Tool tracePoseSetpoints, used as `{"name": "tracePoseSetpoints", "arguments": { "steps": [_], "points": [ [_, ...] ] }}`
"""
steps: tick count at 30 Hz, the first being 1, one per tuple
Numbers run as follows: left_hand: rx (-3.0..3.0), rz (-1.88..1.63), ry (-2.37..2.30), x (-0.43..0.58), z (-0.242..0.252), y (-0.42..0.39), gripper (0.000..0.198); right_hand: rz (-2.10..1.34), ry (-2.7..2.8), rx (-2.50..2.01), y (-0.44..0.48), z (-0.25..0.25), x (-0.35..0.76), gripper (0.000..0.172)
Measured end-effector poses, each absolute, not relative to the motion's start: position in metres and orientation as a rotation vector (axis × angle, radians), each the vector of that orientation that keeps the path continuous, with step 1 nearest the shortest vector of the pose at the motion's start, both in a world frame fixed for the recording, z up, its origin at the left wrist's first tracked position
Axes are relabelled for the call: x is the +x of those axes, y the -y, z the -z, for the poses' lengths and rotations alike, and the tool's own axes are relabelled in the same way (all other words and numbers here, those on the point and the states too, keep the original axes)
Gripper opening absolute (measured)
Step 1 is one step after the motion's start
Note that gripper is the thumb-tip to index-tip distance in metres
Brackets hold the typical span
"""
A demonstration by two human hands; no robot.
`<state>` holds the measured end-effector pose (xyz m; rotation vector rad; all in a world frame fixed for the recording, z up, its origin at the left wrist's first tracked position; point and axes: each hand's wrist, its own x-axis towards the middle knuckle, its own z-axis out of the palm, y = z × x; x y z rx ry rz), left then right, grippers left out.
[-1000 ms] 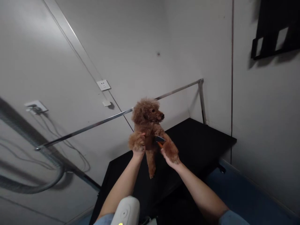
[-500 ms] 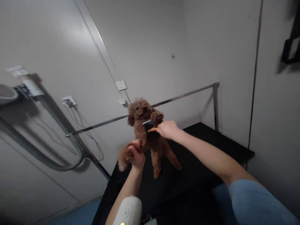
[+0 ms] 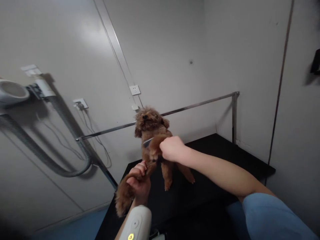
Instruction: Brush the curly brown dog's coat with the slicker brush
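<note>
A curly brown dog [image 3: 150, 121] stands upright on its hind legs on a black table [image 3: 202, 196], its muzzle tipped up. My left hand [image 3: 139, 180] is wrapped round one of its forelegs, and the fluffy paw [image 3: 123, 198] sticks out toward the lower left. My right hand [image 3: 172, 150] is closed in front of the dog's chest on a slicker brush [image 3: 148, 142]. Only the edge of the brush head shows. The dog's other foreleg [image 3: 157, 143] lies in front of it, and the handle is hidden in my fist.
A metal rail [image 3: 197, 104] runs behind the dog, along the wall. To the left hangs a grey ribbed hose [image 3: 60, 115] beside a white round device [image 3: 13, 91]. Power cords dangle from a wall socket [image 3: 80, 104]. A white device [image 3: 137, 221] with a yellow light is close below.
My left hand has pulled the foreleg down and to the left. My right hand with the brush has moved lower, the other foreleg has dropped in front of it, and the dog's head has tipped up.
</note>
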<state>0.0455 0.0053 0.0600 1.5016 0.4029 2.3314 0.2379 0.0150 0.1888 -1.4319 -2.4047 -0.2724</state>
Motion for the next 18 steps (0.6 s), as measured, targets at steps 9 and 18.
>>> {"name": "tracePoseSetpoints", "arguments": {
  "steps": [9,18],
  "points": [
    [1.5,-2.304,-0.357,0.047,-0.049,0.0,0.061,0.261,2.311,-1.553,-0.008,-0.179,0.249,0.036],
    [1.468,-2.281,-0.373,0.041,-0.037,0.005,0.061,0.173,2.326,-1.566,-0.002,-0.174,0.253,0.026]
  ]
}}
